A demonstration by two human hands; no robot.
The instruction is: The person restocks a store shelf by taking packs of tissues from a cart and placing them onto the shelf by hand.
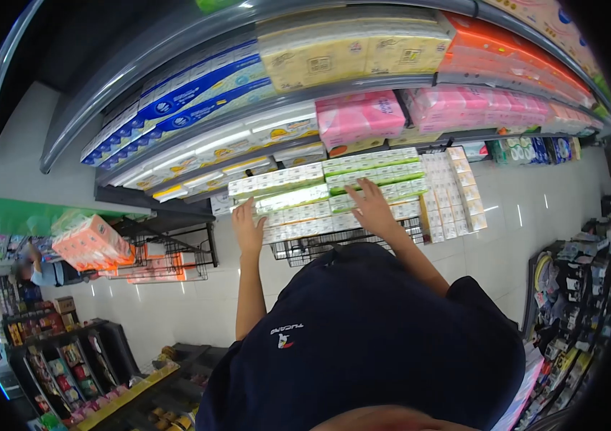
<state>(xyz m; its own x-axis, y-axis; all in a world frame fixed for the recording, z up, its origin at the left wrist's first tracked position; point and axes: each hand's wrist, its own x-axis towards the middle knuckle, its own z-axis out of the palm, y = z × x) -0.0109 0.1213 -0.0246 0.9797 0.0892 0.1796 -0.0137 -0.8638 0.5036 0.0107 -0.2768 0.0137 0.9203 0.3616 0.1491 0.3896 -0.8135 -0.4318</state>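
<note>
White-and-green tissue packs (377, 174) lie in rows on top of a black wire basket (298, 253) in front of me. My left hand (248, 225) is at the left end of the plainer white packs (292, 198), fingers stretched out and apart, seemingly touching their edge. On the right, my right hand (373, 207) lies with spread fingers over the green-edged packs. Its fingertips appear to rest on them. Neither hand is wrapped round a pack. The undersides of the packs are hidden.
Shelves hold blue packs (198, 104), cream packs (320, 61) and pink packs (359, 118). Orange-and-white packs (443, 194) stand right of the basket. Orange packs (93, 244) sit on a wire rack at left, near another person (50, 271). Display racks (571, 287) stand at right.
</note>
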